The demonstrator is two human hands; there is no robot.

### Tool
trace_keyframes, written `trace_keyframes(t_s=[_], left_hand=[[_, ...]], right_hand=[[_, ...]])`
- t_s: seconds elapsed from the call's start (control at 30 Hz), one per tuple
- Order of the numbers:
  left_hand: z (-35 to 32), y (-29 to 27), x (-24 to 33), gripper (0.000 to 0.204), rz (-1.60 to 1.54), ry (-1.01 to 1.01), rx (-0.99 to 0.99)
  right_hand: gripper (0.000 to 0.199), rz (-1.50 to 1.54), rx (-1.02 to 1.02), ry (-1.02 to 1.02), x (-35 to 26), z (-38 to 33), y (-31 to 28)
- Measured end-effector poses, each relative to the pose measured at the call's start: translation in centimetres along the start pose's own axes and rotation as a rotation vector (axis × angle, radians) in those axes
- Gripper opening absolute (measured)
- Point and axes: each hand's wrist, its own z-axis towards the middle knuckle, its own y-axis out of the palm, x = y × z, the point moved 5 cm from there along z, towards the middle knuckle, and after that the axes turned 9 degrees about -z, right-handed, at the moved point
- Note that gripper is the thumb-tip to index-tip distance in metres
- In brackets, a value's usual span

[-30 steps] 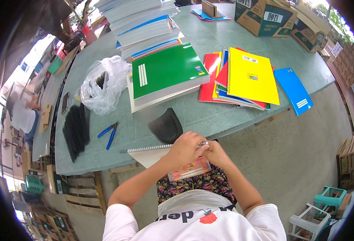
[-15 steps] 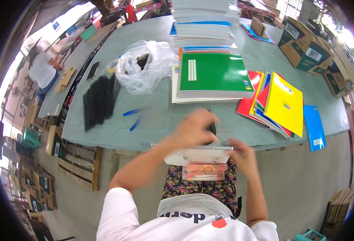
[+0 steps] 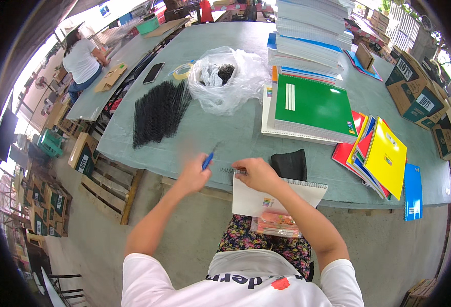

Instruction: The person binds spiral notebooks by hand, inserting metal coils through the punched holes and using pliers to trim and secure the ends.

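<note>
Blue-handled cutters [image 3: 208, 161] sit clasped in fingers of the left hand [image 3: 195, 175], while those of the right hand [image 3: 260, 173] pinch the spiral coil [image 3: 227, 170] of the white notebook [image 3: 250, 196] below them.

White T-shirt [image 3: 200, 297], short sleeves [image 3: 146, 276] well back from the bare left hand [image 3: 195, 175] and right hand [image 3: 258, 174], dark lettering [image 3: 235, 279], red motif [image 3: 280, 283], multicoloured floral bottoms [image 3: 238, 240] below the hands
</note>
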Motion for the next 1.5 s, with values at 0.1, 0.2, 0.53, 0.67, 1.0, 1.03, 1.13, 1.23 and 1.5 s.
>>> trace_keyframes(t_s=[0.1,0.2,0.53,0.67,1.0,1.03,1.13,1.23,1.5], left_hand=[[-4.4,2.8,2.2,0.026,-0.402,-0.255,-0.253],[-5.8,4.8,1.6,0.027,-0.474,-0.371,-0.381],[-3.7,5.4,0.5,0.019,-0.209,-0.238,-0.312],[-3.9,4.4,0.8,0.011,0.191,-0.029,-0.162],[-6.8,7.2,1.4,0.032,-1.39,-0.8,-0.671],[-7.0,7.5,1.2,0.032,-1.397,-0.803,-0.67],[-5.4,6.0,1.0,0.038,-0.148,-0.314,-0.423],[-6.7,6.0,-0.5,0.042,-0.665,-0.459,-0.634],[-4.6,0.8,0.4,0.042,-0.551,-0.239,-0.427]], right_hand=[[0.027,0.159,-0.018,0.01,0.1,0.3,0.2],[0.027,0.203,-0.014,0.025,-0.5,0.1,-0.3],[0.028,0.149,-0.001,-0.185,-0.7,-0.2,0.5],[0.019,0.182,0.091,-0.147,-0.9,-0.4,-0.3],[0.017,-0.013,0.192,0.063,0.0,-1.0,0.5],[0.017,-0.032,0.219,0.059,0.0,-1.0,0.6],[0.021,-0.032,0.195,0.045,0.4,-1.1,0.4],[0.026,-0.023,0.051,0.058,0.4,0.0,-1.0],[0.034,-0.201,0.61,-0.275,-6.5,9.1,-14.9]])
